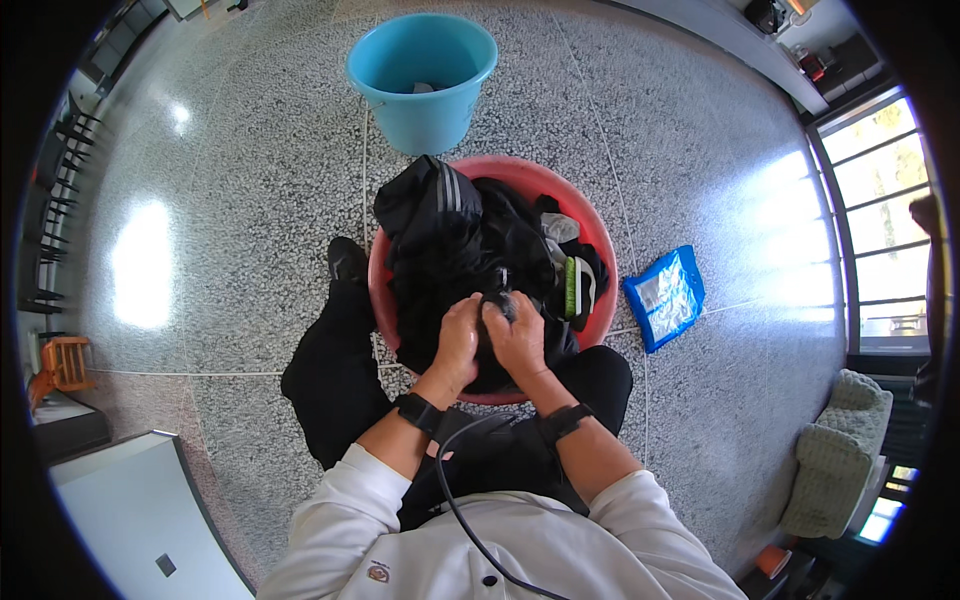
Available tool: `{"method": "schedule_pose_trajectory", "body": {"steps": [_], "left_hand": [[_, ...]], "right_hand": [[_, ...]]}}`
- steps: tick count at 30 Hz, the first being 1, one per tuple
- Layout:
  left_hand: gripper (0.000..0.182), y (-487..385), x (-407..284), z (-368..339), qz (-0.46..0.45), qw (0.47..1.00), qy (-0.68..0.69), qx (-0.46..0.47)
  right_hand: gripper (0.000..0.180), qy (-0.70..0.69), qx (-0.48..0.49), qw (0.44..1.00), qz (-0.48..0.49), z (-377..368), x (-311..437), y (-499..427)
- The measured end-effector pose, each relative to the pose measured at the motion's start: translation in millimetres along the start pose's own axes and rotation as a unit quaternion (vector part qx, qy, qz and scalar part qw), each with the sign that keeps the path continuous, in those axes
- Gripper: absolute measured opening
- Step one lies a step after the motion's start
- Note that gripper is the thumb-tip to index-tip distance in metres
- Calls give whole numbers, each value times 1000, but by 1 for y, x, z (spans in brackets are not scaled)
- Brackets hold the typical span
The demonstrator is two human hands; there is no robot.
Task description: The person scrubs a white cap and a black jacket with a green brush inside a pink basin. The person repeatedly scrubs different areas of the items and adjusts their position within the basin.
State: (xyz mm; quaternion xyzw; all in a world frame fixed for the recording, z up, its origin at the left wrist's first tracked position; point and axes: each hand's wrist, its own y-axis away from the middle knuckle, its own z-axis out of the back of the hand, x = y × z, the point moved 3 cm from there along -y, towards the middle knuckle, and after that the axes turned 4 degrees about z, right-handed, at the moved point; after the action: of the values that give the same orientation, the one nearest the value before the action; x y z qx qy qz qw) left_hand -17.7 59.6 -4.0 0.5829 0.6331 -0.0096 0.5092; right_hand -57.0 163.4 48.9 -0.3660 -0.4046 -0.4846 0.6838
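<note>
Between my knees stands a red plastic basin heaped with black clothes. My left hand and my right hand meet over the near half of the heap. Both are closed on a bunched piece of black cloth, which looks wet. A black garment with light stripes hangs over the basin's far left rim. Just right of my right hand, a scrubbing brush with green bristles rests on its side on the clothes. Some whitish cloth lies beyond the brush.
A light blue bucket with something dark inside stands beyond the basin. On the speckled floor to the right lies a blue and silver plastic packet. A black cable runs down my front. At lower left is a white-topped piece of furniture.
</note>
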Motion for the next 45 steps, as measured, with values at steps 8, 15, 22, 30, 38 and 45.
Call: {"method": "schedule_pose_trajectory", "body": {"steps": [8, 15, 22, 30, 38, 45], "left_hand": [[22, -9, 18, 17, 47, 999, 19, -3], [39, -4, 32, 18, 104, 989, 61, 89], [61, 21, 4, 4, 150, 965, -1, 216], [42, -17, 12, 44, 184, 972, -143, -6], [38, -18, 4, 28, 51, 998, 38, 12], [43, 1, 0, -2, 210, 941, 148, 219]], "right_hand": [[26, 4, 5, 999, -45, 1, -46, 7], [62, 22, 102, 994, 37, 22, -69, 15], [79, 61, 226, 970, 60, 24, -53, -1], [27, -141, 220, 965, 4, 40, -29, 0], [25, -72, 225, 969, -73, 50, -31, -8], [22, -8, 156, 966, 206, 22, -7, -9]]}}
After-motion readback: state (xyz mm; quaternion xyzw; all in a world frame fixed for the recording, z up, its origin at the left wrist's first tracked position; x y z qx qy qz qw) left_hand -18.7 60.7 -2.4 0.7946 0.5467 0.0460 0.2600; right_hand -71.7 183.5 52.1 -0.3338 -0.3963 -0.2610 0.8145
